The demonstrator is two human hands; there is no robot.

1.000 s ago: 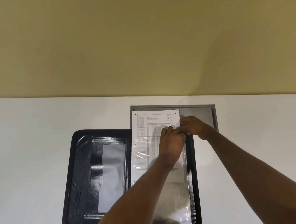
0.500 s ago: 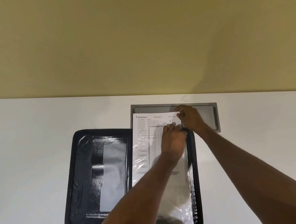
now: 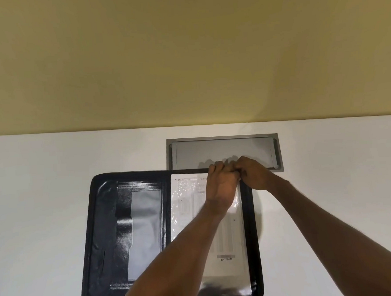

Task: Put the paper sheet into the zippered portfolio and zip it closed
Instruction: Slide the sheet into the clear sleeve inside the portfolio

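A black zippered portfolio (image 3: 103,222) lies open flat on the white table (image 3: 41,201). Its right half carries a clear plastic sleeve (image 3: 224,286), and the printed paper sheet (image 3: 228,236) lies inside that sleeve, its top edge just below the portfolio's top border. My left hand (image 3: 221,187) is curled, with fingertips pinched at the sheet's top edge near the right corner. My right hand (image 3: 252,174) meets it from the right and pinches the sleeve's top right corner. The fingertips hide that corner. The left half shows a glossy pocket (image 3: 146,229).
A grey metal hatch (image 3: 222,151) is set into the table just behind the portfolio's right half. A yellow wall (image 3: 185,57) rises behind the table's far edge. My forearms cross over the portfolio's lower part.
The sheet, which stuck out past the portfolio's top edge over the hatch, has slid down fully into the sleeve. Both hands have moved together to the top right corner.
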